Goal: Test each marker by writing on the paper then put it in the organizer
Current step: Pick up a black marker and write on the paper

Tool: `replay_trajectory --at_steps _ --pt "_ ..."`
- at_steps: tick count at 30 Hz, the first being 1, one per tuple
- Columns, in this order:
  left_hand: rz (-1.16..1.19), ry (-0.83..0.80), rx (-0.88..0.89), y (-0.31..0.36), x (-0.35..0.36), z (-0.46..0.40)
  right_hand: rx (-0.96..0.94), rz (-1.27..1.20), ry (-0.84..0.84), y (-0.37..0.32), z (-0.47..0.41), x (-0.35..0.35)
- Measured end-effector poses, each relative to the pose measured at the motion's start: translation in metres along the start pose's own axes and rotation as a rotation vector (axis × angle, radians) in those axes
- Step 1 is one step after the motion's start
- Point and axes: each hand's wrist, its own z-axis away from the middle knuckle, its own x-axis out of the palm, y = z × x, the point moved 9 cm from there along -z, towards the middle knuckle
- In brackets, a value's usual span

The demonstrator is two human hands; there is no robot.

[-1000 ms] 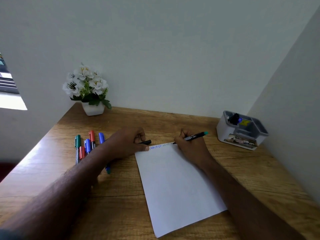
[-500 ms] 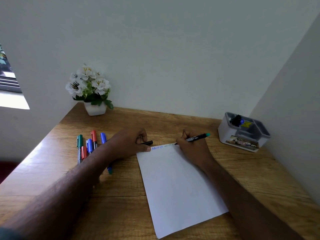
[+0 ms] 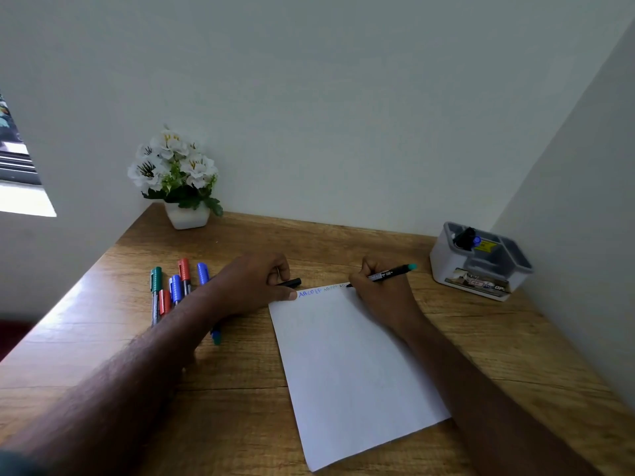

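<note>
Two lines of test lettering [image 3: 321, 291] sit at the top edge of the paper [image 3: 347, 365], and a third is in progress: the right hand [image 3: 379, 292] pinches a black marker [image 3: 390, 273], its tip on the sheet. The left hand [image 3: 252, 286] pins the paper's corner with its thumb, fingers curled round a black cap [image 3: 292, 282]. At least one marker stands in the organizer [image 3: 477, 261]. Several markers [image 3: 175, 286] lie on the bench [image 3: 343, 249] beside the left forearm, judged untested.
</note>
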Motion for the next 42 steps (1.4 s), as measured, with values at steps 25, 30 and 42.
replay_trajectory --at_steps 25,30,42 --pt "0.032 0.006 0.017 -0.002 0.001 -0.002 0.024 0.004 0.054 0.004 -0.004 -0.005" --pt "0.036 0.014 0.02 -0.002 0.001 0.0 0.053 -0.015 0.044 0.007 -0.004 -0.004" --pt "0.021 0.015 0.029 -0.004 0.002 -0.003 0.052 -0.001 0.049 0.008 -0.004 -0.004"
